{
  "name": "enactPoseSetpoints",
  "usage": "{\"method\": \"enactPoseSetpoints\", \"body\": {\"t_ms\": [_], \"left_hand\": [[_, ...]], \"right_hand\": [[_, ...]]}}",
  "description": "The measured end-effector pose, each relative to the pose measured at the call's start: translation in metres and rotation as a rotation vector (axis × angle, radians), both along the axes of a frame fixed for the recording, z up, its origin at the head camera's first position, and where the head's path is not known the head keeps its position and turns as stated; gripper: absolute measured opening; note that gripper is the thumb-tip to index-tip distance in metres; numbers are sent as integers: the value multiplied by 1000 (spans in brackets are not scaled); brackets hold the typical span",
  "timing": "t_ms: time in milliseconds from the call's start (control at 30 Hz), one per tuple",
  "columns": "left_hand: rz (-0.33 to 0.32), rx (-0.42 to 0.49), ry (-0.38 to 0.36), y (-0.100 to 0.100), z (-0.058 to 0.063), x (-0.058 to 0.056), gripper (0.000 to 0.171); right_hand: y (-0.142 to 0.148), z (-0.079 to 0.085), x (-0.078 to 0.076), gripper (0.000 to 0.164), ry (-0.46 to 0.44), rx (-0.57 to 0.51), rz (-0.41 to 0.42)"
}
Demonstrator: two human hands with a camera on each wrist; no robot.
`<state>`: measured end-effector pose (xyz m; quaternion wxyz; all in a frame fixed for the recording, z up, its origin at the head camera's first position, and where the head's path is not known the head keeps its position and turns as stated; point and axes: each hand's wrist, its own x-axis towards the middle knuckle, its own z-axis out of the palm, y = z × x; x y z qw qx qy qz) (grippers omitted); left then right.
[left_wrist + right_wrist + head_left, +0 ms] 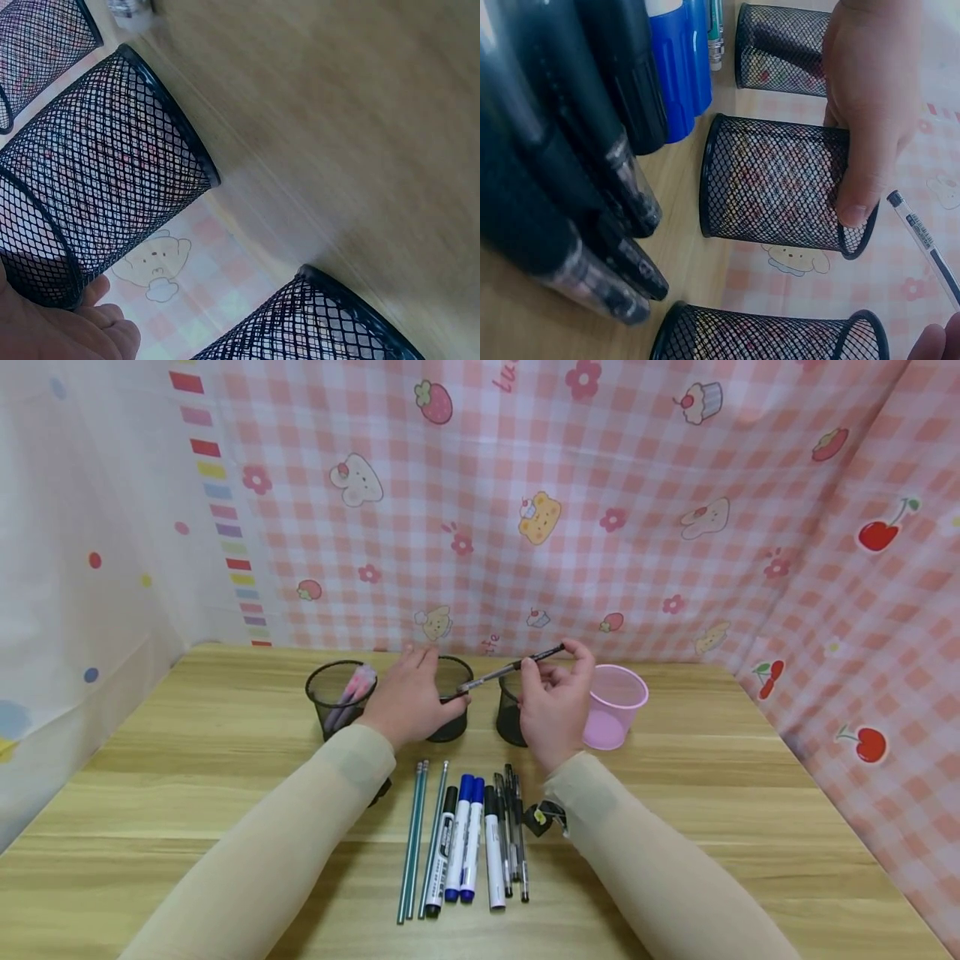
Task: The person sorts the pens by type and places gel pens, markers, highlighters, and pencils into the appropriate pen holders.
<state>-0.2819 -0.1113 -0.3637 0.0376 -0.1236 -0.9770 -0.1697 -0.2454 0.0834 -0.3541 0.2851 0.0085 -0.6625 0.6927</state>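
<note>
My left hand (408,697) grips the rim of a black mesh pen cup (450,731), thumb on the near side and fingers beyond it. In the right wrist view that thumb overlaps the top rim of the same cup (772,184). My right hand (558,706) pinches a clear-barrelled gel pen (491,676) by its black end. The pen slants down to the left, its other end close by my left thumb at the cup's rim. Behind my right hand another black mesh cup (510,724) stands partly hidden.
At the left, a black mesh cup (330,706) contains pink-topped pens (351,693). A pink cup (607,727) stands at the right. Nearer me lie teal pencils (414,843), blue-capped markers (459,839), black-capped markers (442,852) and several black gel pens (517,835).
</note>
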Motion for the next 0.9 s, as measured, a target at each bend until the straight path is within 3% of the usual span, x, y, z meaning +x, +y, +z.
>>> {"method": "enactPoseSetpoints", "body": {"t_ms": [400,900], "left_hand": [[1,0,-2,1,1,1,103],[6,-1,-7,1,0,0,102]], "right_hand": [[-9,-6,-2,52,26,-38,22],[-19,-16,1,51,-84,35,33]]}}
